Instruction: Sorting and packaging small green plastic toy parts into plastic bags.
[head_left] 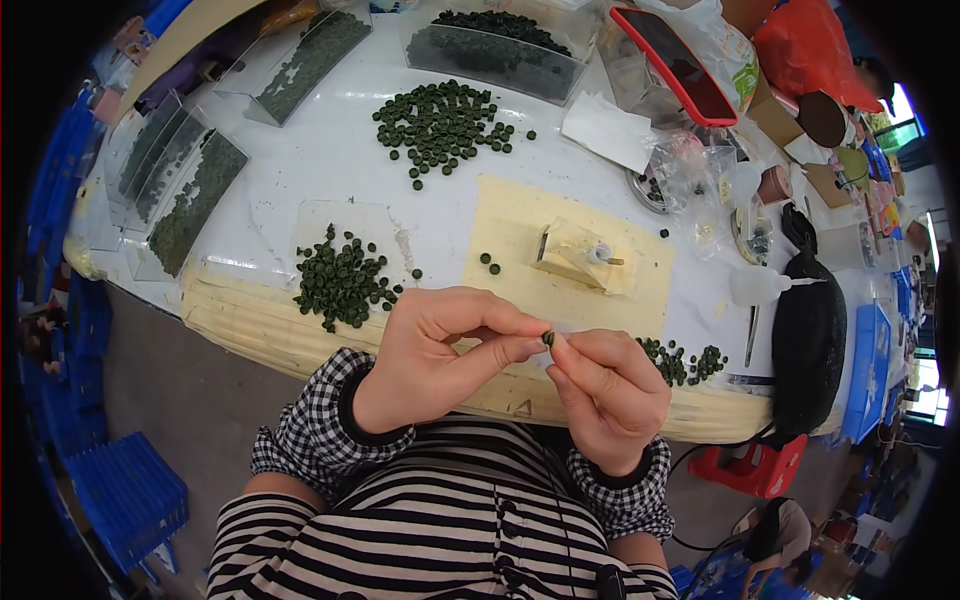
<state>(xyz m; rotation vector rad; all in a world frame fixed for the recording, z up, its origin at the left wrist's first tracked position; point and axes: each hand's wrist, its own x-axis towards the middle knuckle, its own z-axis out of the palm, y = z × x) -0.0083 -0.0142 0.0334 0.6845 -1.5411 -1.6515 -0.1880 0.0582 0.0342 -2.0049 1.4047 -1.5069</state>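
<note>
A small dark green round piece (548, 339) is pinched between both my hands, above the table's near edge. My left hand (432, 352) grips it with thumb and forefinger. From the other side, the fingertips of my right hand (618, 392) close on the same piece. Similar green pieces lie in a pile (345, 285) left of my left hand and in a smaller group (688, 364) beside my right hand. Farther off is a larger heap (440, 130). A cream block with a small metal-tipped peg (592, 256) stands on a yellow sheet (505, 215), near two loose pieces.
Clear trays (500, 68) of green pieces line the back and left. At the far right are a red-framed phone (680, 70), white paper (606, 132) and plastic bags. A white squeeze bottle (758, 286), tweezers (752, 335) and a black pouch (806, 345) lie to the right.
</note>
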